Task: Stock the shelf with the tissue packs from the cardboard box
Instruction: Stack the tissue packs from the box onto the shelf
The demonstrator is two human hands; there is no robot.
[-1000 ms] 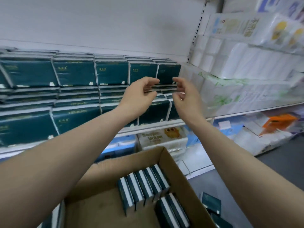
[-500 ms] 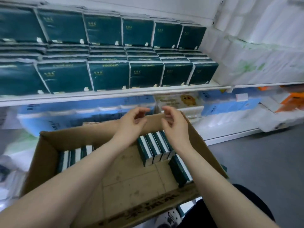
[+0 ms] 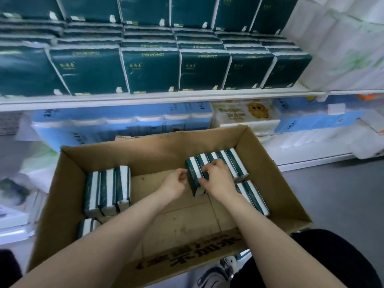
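Right hand (image 3: 216,175) is curled over the top of the end tissue pack (image 3: 192,179) in the row standing by the far right corner of the cardboard box (image 3: 68,183); the left hand (image 3: 176,181) is curled at that pack's outer face, but its grip cannot be told. Picking up is judged to be in hand: next the pack must be drawn free of the row and raised to the shelf (image 3: 166,99).
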